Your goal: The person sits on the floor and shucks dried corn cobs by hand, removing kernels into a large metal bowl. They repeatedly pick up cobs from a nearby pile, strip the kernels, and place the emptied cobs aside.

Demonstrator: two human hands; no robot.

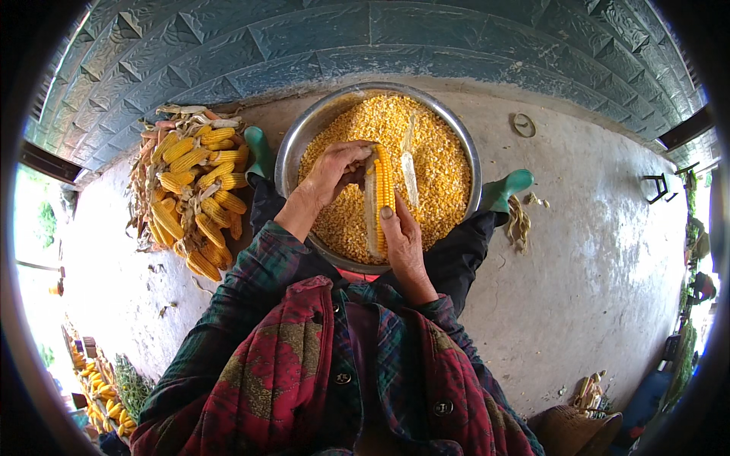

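A partly shelled corn cob (384, 194) stands lengthwise between my hands, bare along its left side and with rows of yellow kernels on its right. My left hand (340, 170) has its fingers at the cob's upper end. Lower down, my right hand (404, 236) grips the cob, its thumb lying on the kernels. Beneath them is a wide metal basin (471, 149) between my legs, holding a heap of loose corn kernels (445, 176). A pale stripped cob (409, 171) lies on the kernels, right of the held one.
Left of the basin is a pile of corn ears with husks (182, 165). Green boots (259, 151) flank the basin. Dry husks (519, 222) and a ring-shaped object (523, 125) lie on the concrete floor at right. A tiled wall (370, 34) rises beyond; a woven basket (573, 430) stands at lower right.
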